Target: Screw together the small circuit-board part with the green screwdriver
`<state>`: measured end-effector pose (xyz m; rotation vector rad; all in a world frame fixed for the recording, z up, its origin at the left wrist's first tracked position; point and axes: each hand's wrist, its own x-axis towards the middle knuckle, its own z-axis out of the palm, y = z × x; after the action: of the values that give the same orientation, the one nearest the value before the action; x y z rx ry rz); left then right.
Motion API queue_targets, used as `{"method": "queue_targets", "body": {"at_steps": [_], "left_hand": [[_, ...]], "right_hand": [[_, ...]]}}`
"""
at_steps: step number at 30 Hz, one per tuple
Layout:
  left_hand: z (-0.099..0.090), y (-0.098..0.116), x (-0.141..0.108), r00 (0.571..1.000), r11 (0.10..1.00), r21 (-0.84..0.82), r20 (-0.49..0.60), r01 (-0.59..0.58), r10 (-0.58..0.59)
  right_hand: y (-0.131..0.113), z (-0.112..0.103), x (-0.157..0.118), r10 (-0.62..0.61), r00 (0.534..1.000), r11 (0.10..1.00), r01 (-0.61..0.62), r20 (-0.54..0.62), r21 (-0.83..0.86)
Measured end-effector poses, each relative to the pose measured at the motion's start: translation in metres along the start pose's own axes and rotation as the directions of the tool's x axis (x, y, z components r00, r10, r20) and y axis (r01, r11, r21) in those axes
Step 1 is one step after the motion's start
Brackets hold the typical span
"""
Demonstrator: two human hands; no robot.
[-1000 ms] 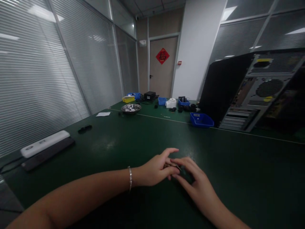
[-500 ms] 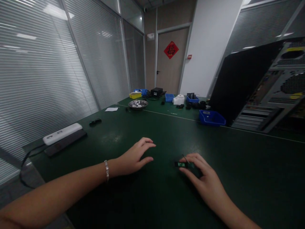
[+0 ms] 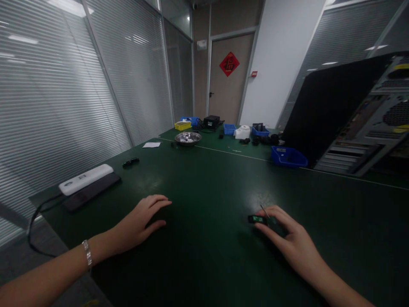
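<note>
Between the thumb and fingers of my right hand [image 3: 289,236] is a small black device with a green circuit board [image 3: 256,219] showing on it. A thin stick-like piece [image 3: 264,210] rises at a slant beside my fingertips; whether it belongs to the device I cannot tell. Over the left part of the green table [image 3: 204,179] my left hand [image 3: 139,224] holds nothing, its thumb apart from the other fingers. A bracelet circles that wrist. A wide gap separates the two hands.
At the left edge lie a white power strip [image 3: 86,179] and a dark flat slab [image 3: 94,192]. Small dark pieces [image 3: 131,162] lie beyond. Farther back stand a metal bowl [image 3: 188,138], a blue bin [image 3: 289,157] and an open computer case [image 3: 348,115] at right.
My left hand has moved left and slightly down, away from my right hand. My right hand has shifted a little right with the small device still in its fingers.
</note>
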<state>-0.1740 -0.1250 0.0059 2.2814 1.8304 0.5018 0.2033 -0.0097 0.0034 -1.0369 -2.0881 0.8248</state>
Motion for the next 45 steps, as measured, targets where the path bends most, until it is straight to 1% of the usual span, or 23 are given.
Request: {"method": "queue_targets", "body": {"at_steps": [5,8,11,12,15,17,20,22,24,26,27,28,29,30,31,33,35,38,40,42,43,45], "left_hand": [[0.000,-0.005,-0.008,0.996,0.995,0.101,0.086,-0.013,0.004],[0.002,-0.008,-0.008,0.996,0.992,0.122,0.090,-0.019,0.008],[0.000,-0.011,-0.007,0.995,0.992,0.124,0.097,-0.008,-0.004],[-0.001,-0.011,-0.007,0.994,0.993,0.122,0.107,-0.005,-0.008],[-0.003,-0.010,-0.006,0.991,0.994,0.105,0.131,-0.002,-0.012],[-0.004,-0.008,-0.006,0.992,0.995,0.095,0.123,0.003,-0.015],[-0.002,-0.012,-0.007,0.997,0.996,0.094,0.076,0.007,-0.014],[-0.004,-0.025,-0.008,1.000,0.992,0.120,0.001,0.027,-0.027],[-0.009,-0.049,-0.011,0.989,0.978,0.189,-0.128,0.093,-0.069],[-0.018,-0.080,-0.013,0.954,0.937,0.283,-0.273,0.205,-0.127],[-0.024,-0.096,-0.014,0.931,0.909,0.320,-0.328,0.267,-0.158],[-0.030,-0.111,-0.014,0.915,0.884,0.345,-0.359,0.314,-0.185],[-0.036,-0.124,-0.015,0.904,0.864,0.360,-0.371,0.352,-0.214],[-0.040,-0.135,-0.014,0.902,0.852,0.370,-0.364,0.371,-0.234],[-0.044,-0.142,-0.013,0.907,0.847,0.380,-0.345,0.371,-0.242],[-0.049,-0.152,-0.010,0.922,0.847,0.396,-0.301,0.354,-0.245],[-0.050,-0.156,-0.007,0.926,0.847,0.401,-0.284,0.350,-0.249],[-0.050,-0.159,-0.004,0.915,0.843,0.390,-0.310,0.372,-0.260],[-0.050,-0.159,-0.003,0.918,0.855,0.385,-0.325,0.347,-0.226],[-0.049,-0.152,-0.001,0.936,0.880,0.389,-0.321,0.272,-0.148],[-0.047,-0.144,0.000,0.947,0.893,0.393,-0.306,0.217,-0.095],[-0.043,-0.120,0.005,0.967,0.910,0.405,-0.256,0.087,0.021]], "right_hand": [[-0.003,0.002,-0.002,0.041,0.999,0.999,-0.042,-0.035,-0.017],[-0.003,0.003,-0.001,0.061,0.997,0.997,-0.063,-0.052,-0.040],[0.005,0.004,0.000,0.060,0.995,0.996,-0.065,-0.081,-0.060],[0.009,0.004,-0.001,0.070,0.995,0.995,-0.076,-0.076,-0.069],[0.021,0.004,-0.002,0.092,0.989,0.987,-0.106,-0.114,-0.120],[0.025,0.004,-0.002,0.097,0.989,0.986,-0.111,-0.110,-0.127],[0.018,0.005,-0.001,0.077,0.991,0.989,-0.090,-0.108,-0.121],[0.010,0.005,0.001,0.073,0.992,0.989,-0.085,-0.102,-0.120],[0.004,0.006,0.001,0.068,0.993,0.989,-0.080,-0.100,-0.121],[0.002,0.007,0.002,0.068,0.994,0.989,-0.079,-0.090,-0.126],[0.003,0.007,0.002,0.070,0.994,0.988,-0.080,-0.085,-0.129],[0.003,0.008,0.002,0.073,0.994,0.987,-0.084,-0.083,-0.134],[0.004,0.008,0.002,0.076,0.993,0.986,-0.087,-0.085,-0.140],[0.006,0.008,0.002,0.079,0.993,0.985,-0.091,-0.090,-0.146],[0.007,0.008,0.002,0.082,0.992,0.984,-0.096,-0.097,-0.153],[0.008,0.008,0.002,0.085,0.991,0.981,-0.102,-0.104,-0.165],[0.007,0.008,0.002,0.082,0.990,0.981,-0.100,-0.112,-0.167],[0.007,0.009,0.001,0.073,0.989,0.981,-0.094,-0.128,-0.167],[0.008,0.009,0.001,0.067,0.989,0.980,-0.090,-0.133,-0.175],[0.010,0.010,0.000,0.062,0.990,0.980,-0.085,-0.128,-0.182],[0.012,0.010,-0.001,0.059,0.990,0.979,-0.081,-0.125,-0.185],[0.014,0.010,-0.002,0.053,0.992,0.979,-0.075,-0.118,-0.191]]}}
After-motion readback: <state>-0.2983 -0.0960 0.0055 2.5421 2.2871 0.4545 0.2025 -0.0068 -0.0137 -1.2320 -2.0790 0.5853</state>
